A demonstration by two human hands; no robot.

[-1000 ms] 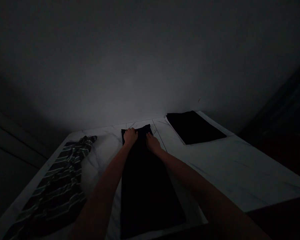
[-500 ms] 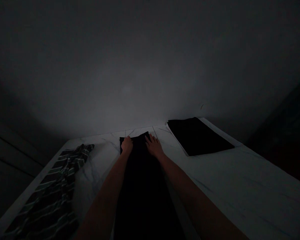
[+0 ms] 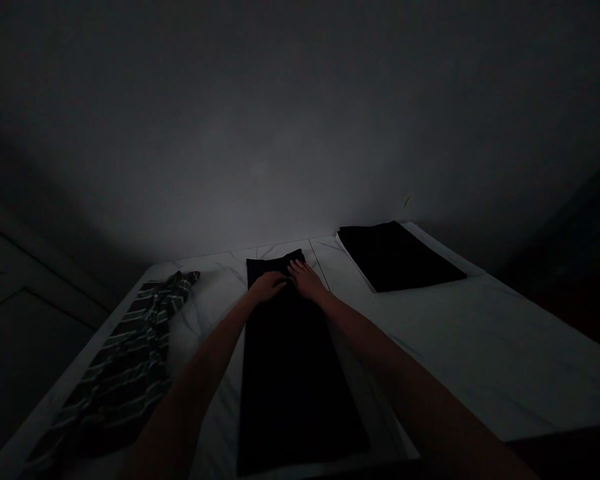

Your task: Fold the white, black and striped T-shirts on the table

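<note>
A long piece of black cloth [image 3: 295, 380], which looks like a folded garment, lies lengthwise on the marble-patterned table [image 3: 480, 353] in front of me. My left hand [image 3: 267, 286] rests on it near the far end, fingers stretched out to the right. Beside it my right hand [image 3: 307, 279] lies flat on the cloth's far right part, fingers spread. The fingertips of both hands are close together. Neither hand grips the cloth. Dim light hides the cloth's folds and its exact kind.
To the left lies a crumpled dark garment with light stripes [image 3: 130, 353]. A flat folded black cloth [image 3: 400, 257], with white layers showing at its edges, lies at the back right. A grey wall [image 3: 280, 153] rises behind the table.
My left hand has let go of the far left edge of the black cloth and moved right and nearer, opening flat. My right hand stays near the far right corner.
</note>
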